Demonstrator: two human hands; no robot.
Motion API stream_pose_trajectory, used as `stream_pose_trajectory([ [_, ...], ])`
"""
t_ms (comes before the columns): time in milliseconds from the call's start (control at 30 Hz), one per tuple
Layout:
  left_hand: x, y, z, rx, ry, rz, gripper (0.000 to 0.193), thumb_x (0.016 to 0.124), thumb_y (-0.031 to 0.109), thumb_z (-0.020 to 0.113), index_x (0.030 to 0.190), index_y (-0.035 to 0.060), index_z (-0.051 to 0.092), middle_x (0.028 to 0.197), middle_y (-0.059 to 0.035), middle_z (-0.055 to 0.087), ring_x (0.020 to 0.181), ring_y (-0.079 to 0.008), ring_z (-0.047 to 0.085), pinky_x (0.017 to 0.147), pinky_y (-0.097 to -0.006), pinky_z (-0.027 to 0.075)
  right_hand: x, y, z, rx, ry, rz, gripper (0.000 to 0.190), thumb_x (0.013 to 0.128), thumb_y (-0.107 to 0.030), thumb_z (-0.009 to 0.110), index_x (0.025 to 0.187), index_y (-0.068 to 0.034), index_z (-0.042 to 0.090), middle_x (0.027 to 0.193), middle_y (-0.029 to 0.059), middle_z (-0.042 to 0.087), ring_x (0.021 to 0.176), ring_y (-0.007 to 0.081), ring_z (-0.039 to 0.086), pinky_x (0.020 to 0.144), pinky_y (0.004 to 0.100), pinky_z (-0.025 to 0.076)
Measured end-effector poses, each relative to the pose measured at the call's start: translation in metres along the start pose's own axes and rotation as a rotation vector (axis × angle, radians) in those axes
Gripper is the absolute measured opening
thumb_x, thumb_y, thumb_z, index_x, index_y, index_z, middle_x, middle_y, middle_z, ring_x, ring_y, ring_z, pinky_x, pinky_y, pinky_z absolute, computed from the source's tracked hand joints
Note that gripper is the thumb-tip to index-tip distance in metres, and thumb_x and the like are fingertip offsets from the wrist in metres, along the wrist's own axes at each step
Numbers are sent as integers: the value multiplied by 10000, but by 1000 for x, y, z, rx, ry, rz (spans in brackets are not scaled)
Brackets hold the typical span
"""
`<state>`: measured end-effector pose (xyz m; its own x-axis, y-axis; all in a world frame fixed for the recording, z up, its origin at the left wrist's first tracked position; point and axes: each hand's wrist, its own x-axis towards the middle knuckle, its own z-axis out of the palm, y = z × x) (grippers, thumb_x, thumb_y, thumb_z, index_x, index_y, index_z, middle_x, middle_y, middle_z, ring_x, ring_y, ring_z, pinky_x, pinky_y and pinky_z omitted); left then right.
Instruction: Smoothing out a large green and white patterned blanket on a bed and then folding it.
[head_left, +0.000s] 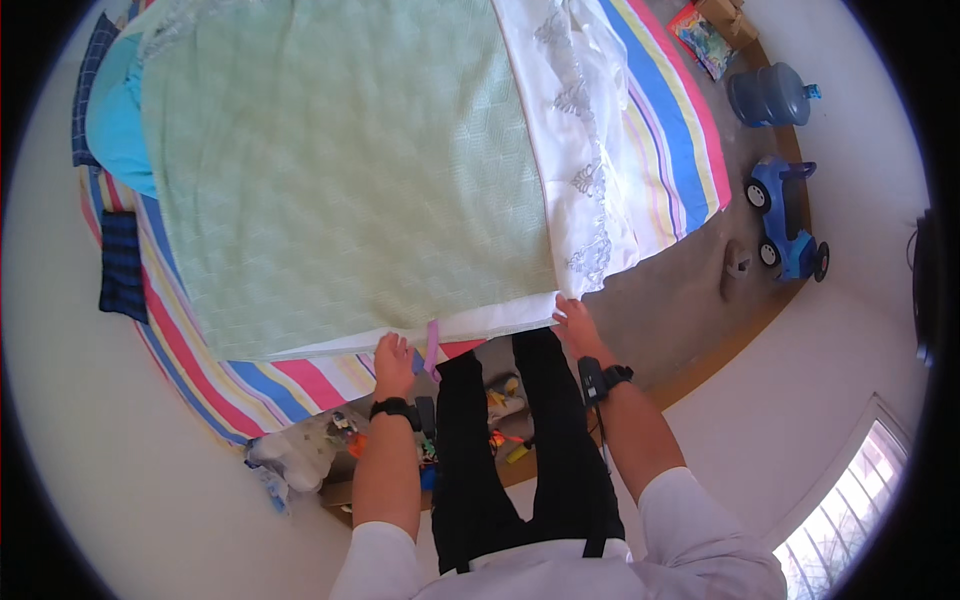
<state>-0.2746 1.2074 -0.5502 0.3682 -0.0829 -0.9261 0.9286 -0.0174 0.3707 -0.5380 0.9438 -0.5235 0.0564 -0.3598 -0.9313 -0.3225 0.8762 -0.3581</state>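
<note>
A pale green bed mat with a fine woven pattern covers most of the bed in front of me. Along its near edge runs a white strip, and a short purple strap hangs over that edge. My left hand has its fingers curled on the near edge, just left of the strap. At the near right corner, my right hand pinches the edge, beside a white cloth with silver lace embroidery. The fingertips are partly hidden in the fabric.
Beneath lies a striped sheet. A dark checked cloth and a turquoise fabric bundle are on the left. On the right floor stand a blue ride-on toy car, a shoe and a large water bottle. Toys lie near my legs.
</note>
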Motion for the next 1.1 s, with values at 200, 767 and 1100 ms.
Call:
stream_pose_trajectory([
  [200, 56, 53, 0, -229, 226, -60, 384, 829, 247, 609, 1146, 70, 484, 1174, -72, 515, 1096, -226, 479, 931, -381, 395, 40, -6, 36, 306, 252, -59, 555, 808, -326, 656, 1257, -85, 436, 1150, 51, 537, 1015, 166, 513, 830, 334, 418],
  [767, 23, 7, -123, 11, 100, 9, 255, 835, 193, 652, 979, 98, 464, 780, -1, 448, 812, -132, 473, 715, -329, 451, 6, 66, -21, -12, 448, -238, 378, 803, -204, 665, 1086, 28, 570, 916, 39, 612, 791, 110, 554, 660, 272, 432],
  [1100, 53, 90, -124, -147, 527, 365, 430, 861, 317, 532, 1229, 120, 428, 1214, -31, 465, 1128, -173, 419, 911, -328, 349, 32, 73, 21, 546, -1, 176, 812, 775, -621, 528, 1384, -153, 265, 1405, 109, 288, 1307, 270, 237, 1039, 419, 212],
])
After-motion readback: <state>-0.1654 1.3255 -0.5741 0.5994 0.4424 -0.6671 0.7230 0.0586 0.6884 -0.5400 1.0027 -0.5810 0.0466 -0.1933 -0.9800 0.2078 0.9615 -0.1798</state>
